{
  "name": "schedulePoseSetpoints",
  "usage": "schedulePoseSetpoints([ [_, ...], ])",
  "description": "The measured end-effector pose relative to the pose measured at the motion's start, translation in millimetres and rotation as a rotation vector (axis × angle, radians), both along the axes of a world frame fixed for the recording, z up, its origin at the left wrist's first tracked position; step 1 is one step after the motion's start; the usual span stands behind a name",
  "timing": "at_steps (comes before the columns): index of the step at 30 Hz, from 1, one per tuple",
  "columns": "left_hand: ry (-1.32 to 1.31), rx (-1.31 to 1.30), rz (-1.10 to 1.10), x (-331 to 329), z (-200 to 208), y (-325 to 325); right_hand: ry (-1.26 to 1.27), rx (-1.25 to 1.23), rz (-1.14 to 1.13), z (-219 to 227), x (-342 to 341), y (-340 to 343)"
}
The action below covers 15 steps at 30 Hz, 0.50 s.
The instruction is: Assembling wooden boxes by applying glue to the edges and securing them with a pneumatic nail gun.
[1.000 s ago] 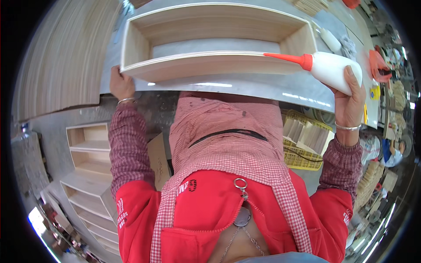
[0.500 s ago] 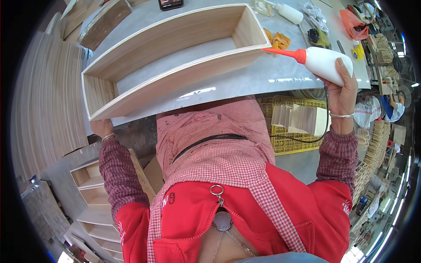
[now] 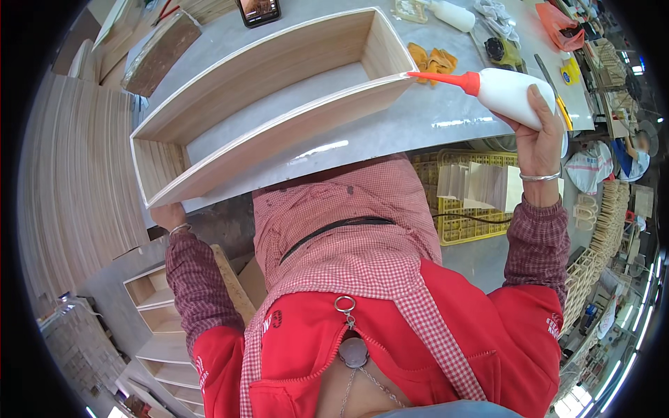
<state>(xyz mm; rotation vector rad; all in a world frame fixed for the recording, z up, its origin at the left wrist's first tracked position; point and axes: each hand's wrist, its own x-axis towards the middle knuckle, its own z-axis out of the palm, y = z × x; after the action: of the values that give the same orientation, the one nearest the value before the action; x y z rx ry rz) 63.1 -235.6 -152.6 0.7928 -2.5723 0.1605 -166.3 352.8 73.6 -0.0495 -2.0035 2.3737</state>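
Note:
A long rectangular wooden box frame (image 3: 279, 139), seemingly bottomless, sits on the grey tabletop, which shows through it. Its near left corner is in the grip of my left hand (image 3: 168, 217), whose fingers are partly hidden beneath the wood. My right hand (image 3: 540, 150) is wrapped around a white squeeze glue bottle (image 3: 512, 96) held nearly level. The bottle's long red nozzle (image 3: 446, 81) points left, its tip at the frame's near right corner, on or just over the top edge. Whether glue is coming out is too small to tell.
Beyond the frame's right end lie an orange cloth (image 3: 433, 63) and another white bottle (image 3: 451, 15). A phone (image 3: 258, 11) stands at the back. Stacked wooden boards (image 3: 80, 167) rise on the left. Below the table edge is a yellow crate (image 3: 474, 226) with wood pieces.
My view has shifted slightly, and the frame's right end and the bottle appear a little further left. The nozzle tip stays by the near right corner. Both hands keep their hold.

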Motion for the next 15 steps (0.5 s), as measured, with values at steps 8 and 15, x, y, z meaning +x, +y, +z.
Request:
schedulePoseSetpoints([
  [8, -0.14, -0.09, 0.004, 1.0, -3.8, -8.1, -0.021, -0.063, -0.059, -6.9, -11.5, 15.4],
  [15, 0.106, 0.116, 0.017, 15.4, -18.1, -10.2, -0.063, -0.254, -0.179, -59.1, -86.8, 24.8],
])
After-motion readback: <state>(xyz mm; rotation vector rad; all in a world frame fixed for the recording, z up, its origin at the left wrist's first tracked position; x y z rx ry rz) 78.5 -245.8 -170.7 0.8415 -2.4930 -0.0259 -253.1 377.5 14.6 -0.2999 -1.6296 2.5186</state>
